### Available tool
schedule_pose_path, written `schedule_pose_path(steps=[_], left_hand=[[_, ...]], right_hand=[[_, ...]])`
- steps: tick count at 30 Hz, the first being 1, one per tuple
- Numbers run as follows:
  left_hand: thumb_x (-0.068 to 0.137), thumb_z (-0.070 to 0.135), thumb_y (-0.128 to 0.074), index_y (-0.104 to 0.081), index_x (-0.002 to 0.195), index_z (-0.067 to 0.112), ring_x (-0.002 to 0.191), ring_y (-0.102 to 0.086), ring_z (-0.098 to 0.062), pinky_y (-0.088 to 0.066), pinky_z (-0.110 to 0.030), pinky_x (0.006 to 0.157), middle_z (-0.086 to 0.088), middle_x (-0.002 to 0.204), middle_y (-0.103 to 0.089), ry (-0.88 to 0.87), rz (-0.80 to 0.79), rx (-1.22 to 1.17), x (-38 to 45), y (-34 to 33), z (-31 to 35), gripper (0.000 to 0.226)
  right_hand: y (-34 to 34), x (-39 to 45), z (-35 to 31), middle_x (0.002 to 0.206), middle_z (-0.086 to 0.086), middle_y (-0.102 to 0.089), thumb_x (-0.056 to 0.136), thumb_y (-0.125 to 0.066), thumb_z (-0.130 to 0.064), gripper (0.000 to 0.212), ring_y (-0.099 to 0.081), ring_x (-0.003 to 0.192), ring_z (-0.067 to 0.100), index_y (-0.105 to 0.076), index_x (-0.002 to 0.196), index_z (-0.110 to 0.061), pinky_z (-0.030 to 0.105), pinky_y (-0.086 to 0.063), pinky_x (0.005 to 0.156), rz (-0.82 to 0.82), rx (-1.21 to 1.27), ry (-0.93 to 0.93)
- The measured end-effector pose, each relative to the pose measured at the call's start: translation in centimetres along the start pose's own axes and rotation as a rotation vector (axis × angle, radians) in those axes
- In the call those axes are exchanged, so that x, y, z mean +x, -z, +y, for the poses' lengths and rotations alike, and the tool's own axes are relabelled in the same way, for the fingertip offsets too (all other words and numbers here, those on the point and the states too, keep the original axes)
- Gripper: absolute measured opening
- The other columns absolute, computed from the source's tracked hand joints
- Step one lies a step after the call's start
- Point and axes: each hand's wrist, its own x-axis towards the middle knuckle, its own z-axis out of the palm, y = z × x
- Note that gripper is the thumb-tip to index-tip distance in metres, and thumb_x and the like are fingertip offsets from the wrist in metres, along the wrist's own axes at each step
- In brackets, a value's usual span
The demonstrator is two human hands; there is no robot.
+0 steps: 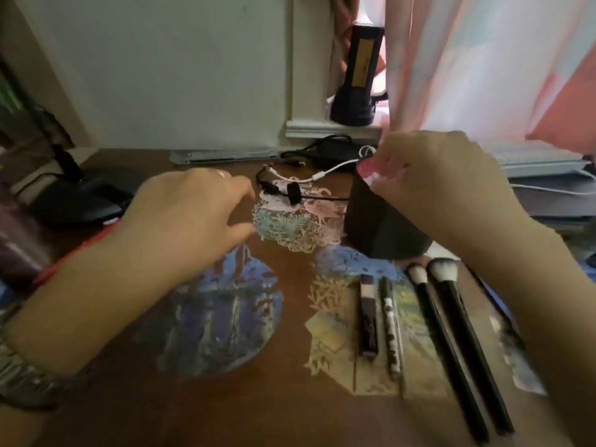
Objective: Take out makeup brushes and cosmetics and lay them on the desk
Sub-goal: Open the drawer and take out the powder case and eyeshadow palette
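Four items laid out, one more coming out of the holder

Near-side of the right hand's (442, 185) fingers (383, 175), two black brushes (451, 324), a dark tube (367, 314) and a patterned pen-like stick (392, 327) lie side by side on the counter (274, 408). Those fingers pinch a small pink item (367, 167), too blurred to name, right at the mouth of the dark holder (383, 224) directly beneath them. The left hand (193, 214) hovers well apart with fingers loosely curled, gripping nothing. I cannot see what remains inside; the pink item looks yet to be laid down.
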Motion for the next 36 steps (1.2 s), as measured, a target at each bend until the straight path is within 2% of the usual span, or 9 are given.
schedule_pose_path(steps=[3,7,11,15,20,23,25,31,36], left_hand=[[0.083,0.052,-0.057,-0.052,0.119,0.035,0.105,-0.056,-0.023,-0.041,-0.033,0.072,0.004,0.117,-0.062,0.0,0.049,-0.019,-5.3,1.1,0.7,0.04],[0.083,0.046,-0.058,-0.056,0.115,0.033,0.103,-0.058,-0.023,-0.034,-0.03,0.066,0.002,0.113,-0.064,0.033,0.032,-0.022,-12.6,3.4,0.4,0.035],[0.081,0.043,-0.063,-0.061,0.112,0.029,0.096,-0.061,-0.026,-0.047,-0.034,0.068,0.001,0.105,-0.067,0.096,0.095,-0.017,-20.3,5.3,-1.7,0.034],[0.074,0.051,-0.059,-0.064,0.102,0.029,0.09,-0.064,-0.029,-0.053,-0.043,0.072,-0.001,0.098,-0.069,0.22,0.095,-0.049,-27.2,6.1,-5.0,0.036],[0.08,0.042,-0.064,-0.064,0.106,0.03,0.098,-0.061,-0.02,-0.05,-0.034,0.072,0.004,0.107,-0.068,0.381,0.062,-0.019,-35.0,5.8,-8.5,0.029],[0.082,0.04,-0.063,-0.063,0.109,0.029,0.099,-0.061,-0.017,-0.05,-0.034,0.076,0.006,0.11,-0.066,0.465,0.028,-0.065,-38.3,4.1,-10.5,0.03],[0.081,0.037,-0.065,-0.065,0.109,0.026,0.096,-0.063,-0.02,-0.05,-0.033,0.076,0.004,0.108,-0.068,0.522,0.024,-0.094,-39.8,2.2,-12.1,0.03],[0.08,0.031,-0.067,-0.068,0.103,0.02,0.089,-0.064,-0.021,-0.046,-0.03,0.072,0.0,0.101,-0.07,0.582,0.014,-0.155,-41.5,-5.3,-15.3,0.025],[0.068,0.023,-0.08,-0.071,0.097,0.015,0.082,-0.068,-0.022,-0.053,-0.032,0.068,-0.004,0.095,-0.072,0.576,0.042,-0.184,-40.5,-11.2,-17.6,0.031]], right_hand=[[1.4,-5.1,-2.0,0.102,0.01,-0.069,0.082,-0.068,-0.018,0.023,-0.062,0.091,0.034,-0.066,0.104,-0.015,0.041,-0.053,0.076,0.014,-0.002,0.013],[3.8,-10.1,-4.9,0.098,0.01,-0.066,0.081,-0.064,-0.016,0.021,-0.06,0.088,0.036,-0.062,0.102,-0.016,0.042,-0.051,0.071,-0.051,-0.07,-0.023],[5.0,-13.9,-9.7,0.104,0.004,-0.064,0.085,-0.062,-0.017,0.023,-0.06,0.089,0.03,-0.06,0.107,-0.021,0.032,-0.039,0.062,-0.085,-0.116,0.058],[4.8,-16.1,-16.1,0.105,0.002,-0.064,0.086,-0.06,-0.02,0.021,-0.061,0.088,0.028,-0.059,0.106,-0.021,0.032,-0.042,0.061,-0.099,-0.035,0.155],[2.9,-18.0,-23.8,0.106,0.003,-0.062,0.087,-0.058,-0.029,0.025,-0.062,0.089,0.024,-0.058,0.11,-0.02,0.036,-0.053,0.067,-0.148,0.115,0.302],[0.6,-18.5,-27.4,0.106,0.001,-0.063,0.087,-0.058,-0.033,0.025,-0.062,0.091,0.023,-0.058,0.109,-0.022,0.04,-0.056,0.07,-0.175,0.152,0.363],[-0.9,-18.5,-29.4,0.105,-0.001,-0.06,0.088,-0.057,-0.035,0.025,-0.06,0.091,0.02,-0.056,0.11,-0.024,0.036,-0.056,0.072,-0.22,0.164,0.401],[-5.5,-17.4,-33.5,0.109,-0.004,-0.057,0.089,-0.055,-0.033,0.026,-0.056,0.096,0.015,-0.053,0.114,-0.028,0.026,-0.047,0.077,-0.326,0.226,0.489],[-9.3,-15.4,-34.7,0.114,-0.004,-0.058,0.088,-0.057,-0.036,0.033,-0.054,0.1,0.015,-0.054,0.12,-0.028,0.029,-0.049,0.082,-0.353,0.269,0.524]])
